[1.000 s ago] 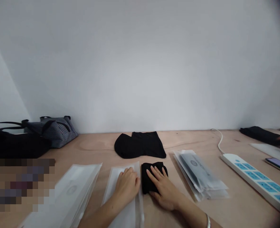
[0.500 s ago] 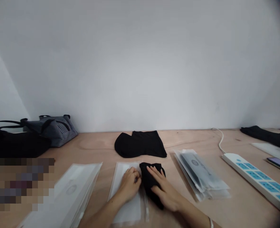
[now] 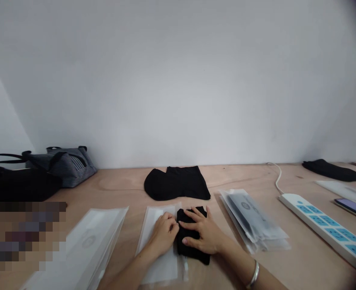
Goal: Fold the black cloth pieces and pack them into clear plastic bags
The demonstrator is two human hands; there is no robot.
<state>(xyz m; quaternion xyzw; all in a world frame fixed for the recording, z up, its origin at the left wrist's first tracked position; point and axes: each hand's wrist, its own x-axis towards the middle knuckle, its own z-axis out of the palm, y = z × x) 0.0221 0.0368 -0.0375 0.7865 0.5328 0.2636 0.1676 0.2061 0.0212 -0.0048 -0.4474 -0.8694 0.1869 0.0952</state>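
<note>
A folded black cloth (image 3: 194, 256) lies over the right side of a translucent white plastic bag (image 3: 158, 266) at the front of the wooden table (image 3: 117, 183). My right hand (image 3: 203, 233) presses flat on the cloth, fingers spread. My left hand (image 3: 162, 233) rests on the bag, its curled fingers against the cloth's left edge. Whether those fingers pinch the bag is hidden. A silver bangle (image 3: 253, 274) circles my right wrist.
A stack of white bags (image 3: 89, 245) lies to the left, and bagged dark items (image 3: 250, 219) lie to the right. Behind are a black garment (image 3: 176, 184) and striped bag (image 3: 61, 167). Farther right are a power strip (image 3: 317, 220) and phone (image 3: 354, 208).
The black cloth has shifted left from beside the bag onto its right side and looks longer. My left hand has moved toward the cloth, and the bag sits lower on the table.
</note>
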